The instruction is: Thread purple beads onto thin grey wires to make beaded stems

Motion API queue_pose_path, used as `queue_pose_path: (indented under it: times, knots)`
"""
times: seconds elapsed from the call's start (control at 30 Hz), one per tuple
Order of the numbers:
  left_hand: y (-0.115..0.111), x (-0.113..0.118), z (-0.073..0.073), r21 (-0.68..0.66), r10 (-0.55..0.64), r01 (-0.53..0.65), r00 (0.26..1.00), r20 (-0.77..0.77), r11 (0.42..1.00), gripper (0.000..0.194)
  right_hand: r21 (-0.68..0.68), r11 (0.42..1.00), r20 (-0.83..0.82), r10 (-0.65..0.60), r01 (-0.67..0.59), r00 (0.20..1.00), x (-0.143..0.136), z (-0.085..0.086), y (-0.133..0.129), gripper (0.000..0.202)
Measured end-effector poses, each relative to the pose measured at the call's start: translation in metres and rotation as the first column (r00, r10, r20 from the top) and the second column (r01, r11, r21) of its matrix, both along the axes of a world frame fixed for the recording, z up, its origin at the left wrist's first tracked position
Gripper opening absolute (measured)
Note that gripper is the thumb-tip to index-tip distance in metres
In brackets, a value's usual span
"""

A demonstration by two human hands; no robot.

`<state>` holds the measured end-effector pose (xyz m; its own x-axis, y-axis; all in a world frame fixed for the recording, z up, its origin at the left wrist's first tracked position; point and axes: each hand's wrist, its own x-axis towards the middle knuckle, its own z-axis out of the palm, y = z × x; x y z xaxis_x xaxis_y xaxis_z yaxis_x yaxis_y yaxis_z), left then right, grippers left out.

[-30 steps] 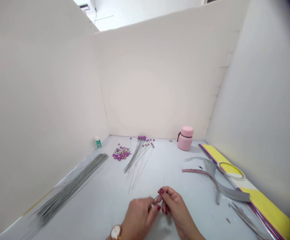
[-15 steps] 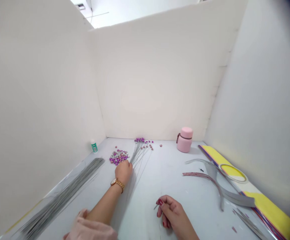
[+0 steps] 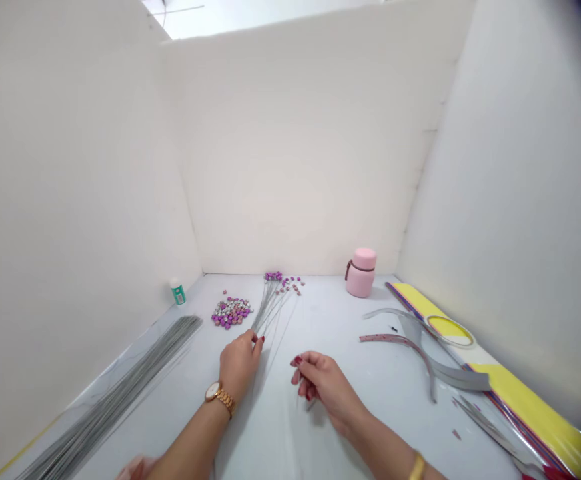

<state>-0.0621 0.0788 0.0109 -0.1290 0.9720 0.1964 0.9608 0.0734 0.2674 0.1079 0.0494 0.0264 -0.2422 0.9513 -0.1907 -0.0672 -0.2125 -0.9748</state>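
Observation:
My left hand (image 3: 241,363), with a gold watch at the wrist, has its fingers closed on the thin grey wires (image 3: 271,303) that fan out beyond it. Purple and pink beads (image 3: 273,276) tip these wires at the far end. To the right, my right hand (image 3: 313,381) is held over the table with its fingers curled in a pinch; something thin shows at the fingertips, too small to make out. A heap of purple, pink and silver beads (image 3: 231,312) lies just beyond my left hand.
A bundle of grey wires (image 3: 135,390) runs along the left, near a small green-and-white bottle (image 3: 178,293). A pink flask (image 3: 361,273) stands at the back. On the right are curved strips (image 3: 400,340), a tape ring (image 3: 450,331), yellow sheets (image 3: 525,399) and scissors (image 3: 487,425).
My left hand has drawn back toward me along the wires, and its thumb now shows. My right hand has moved forward and left. The view has shifted slightly.

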Motion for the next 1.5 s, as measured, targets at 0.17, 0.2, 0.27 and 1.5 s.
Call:
queue_pose_path:
  times: [0.17,0.2,0.27,1.5]
  knots:
    - [-0.006,-0.008,-0.002,0.079,0.0,-0.003,0.999,0.041,0.997,0.031,0.057,0.998,0.133,0.003,-0.01,0.991,-0.016,0.005,0.046,0.021]
    - [-0.007,-0.008,-0.002,0.097,-0.002,-0.002,0.999,0.045,0.995,0.031,0.086,0.996,0.164,-0.019,0.005,0.986,-0.012,0.004,0.049,0.022]
    - [-0.008,-0.006,-0.004,0.132,-0.018,0.012,0.999,0.046,0.991,0.032,0.159,0.987,0.227,-0.058,0.021,0.972,0.003,-0.002,0.044,0.023]
    - [0.058,-0.07,-0.002,0.176,0.149,-0.156,0.987,0.052,0.972,0.035,0.498,0.665,0.728,0.028,-0.556,0.685,0.067,-0.04,0.0,0.016]
